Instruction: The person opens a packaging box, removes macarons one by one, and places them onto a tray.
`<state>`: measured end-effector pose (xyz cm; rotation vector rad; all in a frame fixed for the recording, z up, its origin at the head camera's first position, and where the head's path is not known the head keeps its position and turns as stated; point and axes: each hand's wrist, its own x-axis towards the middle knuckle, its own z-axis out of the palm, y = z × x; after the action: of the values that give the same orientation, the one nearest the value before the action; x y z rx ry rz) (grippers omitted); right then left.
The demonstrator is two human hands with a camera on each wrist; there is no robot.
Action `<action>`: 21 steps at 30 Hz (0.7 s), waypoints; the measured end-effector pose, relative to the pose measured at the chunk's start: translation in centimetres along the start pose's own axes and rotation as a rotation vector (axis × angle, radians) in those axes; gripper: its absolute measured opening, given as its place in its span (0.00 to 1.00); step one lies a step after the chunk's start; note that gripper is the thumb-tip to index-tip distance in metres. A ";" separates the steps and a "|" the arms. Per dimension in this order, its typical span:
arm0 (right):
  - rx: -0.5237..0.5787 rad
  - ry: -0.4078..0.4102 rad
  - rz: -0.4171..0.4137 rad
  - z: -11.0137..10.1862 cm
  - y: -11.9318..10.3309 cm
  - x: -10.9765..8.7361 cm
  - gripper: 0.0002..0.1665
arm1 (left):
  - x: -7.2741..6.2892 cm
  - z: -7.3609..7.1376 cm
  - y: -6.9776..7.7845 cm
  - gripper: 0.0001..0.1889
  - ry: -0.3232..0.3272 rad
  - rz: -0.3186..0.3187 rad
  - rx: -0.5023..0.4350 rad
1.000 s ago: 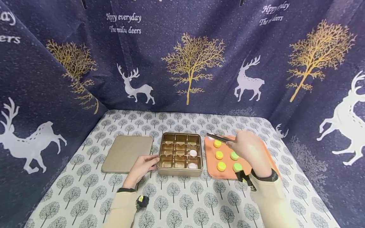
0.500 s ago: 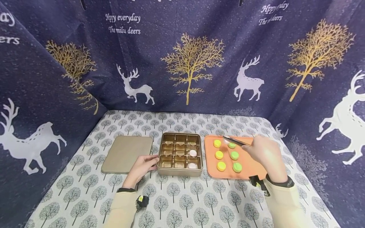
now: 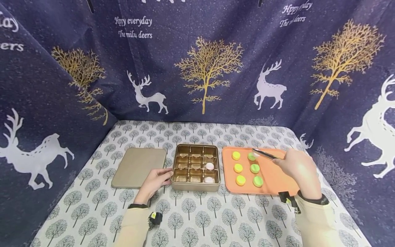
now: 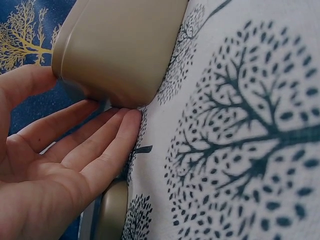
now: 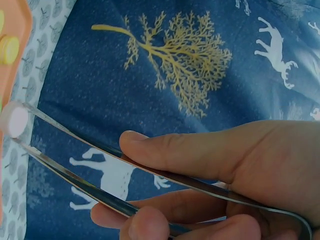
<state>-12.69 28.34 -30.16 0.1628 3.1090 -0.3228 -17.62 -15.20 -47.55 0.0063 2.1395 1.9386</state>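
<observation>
A gold box (image 3: 195,187) with a divided insert stands mid-table, pale macarons (image 3: 209,166) in two of its right-hand compartments. My left hand (image 3: 155,181) holds its left side near the front corner, thumb at the rim and fingertips low on the wall (image 4: 115,55). My right hand (image 3: 297,168) grips metal tweezers (image 3: 266,154), thumb on one arm and fingers under the other. Between the tweezer tips is a pale pink macaron (image 5: 14,120), over the orange tray (image 3: 277,181) and overlapping a green macaron (image 3: 251,156) in the head view.
Yellow macarons (image 3: 238,168) form a column on the tray's left, with green macarons (image 3: 254,168) in a second column beside it. A flat gold lid (image 3: 139,168) lies left of the box. Dark printed cloth (image 3: 197,68) hangs behind the table.
My right hand has moved to the right with the tweezers and the pale macaron, from the tray's back left corner to over the green column. My left hand has stayed at the box.
</observation>
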 end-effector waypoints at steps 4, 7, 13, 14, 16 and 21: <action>0.002 -0.021 0.043 -0.2 0.7 0.0 0.28 | 0.0 0.0 0.1 0.24 0.001 0.001 0.001; 0.004 -0.038 0.075 -0.3 1.1 0.1 0.27 | 0.0 0.0 0.2 0.24 0.003 0.005 0.008; 0.005 -0.074 0.105 -0.1 2.4 0.7 0.27 | -0.1 0.0 0.2 0.24 0.003 0.009 0.016; 0.002 -0.078 0.108 -0.1 2.7 0.8 0.27 | -0.1 -0.1 0.2 0.24 0.001 0.010 0.017; 0.000 -0.080 0.114 0.1 3.2 1.1 0.27 | -0.1 0.0 0.1 0.24 0.004 0.006 0.012; -0.009 -0.082 0.124 0.4 4.1 1.6 0.26 | -0.1 0.0 0.0 0.24 0.009 0.006 0.004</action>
<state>-13.89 32.43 -31.45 0.3310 3.0017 -0.3045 -17.50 -15.18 -47.54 0.0042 2.1516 1.9411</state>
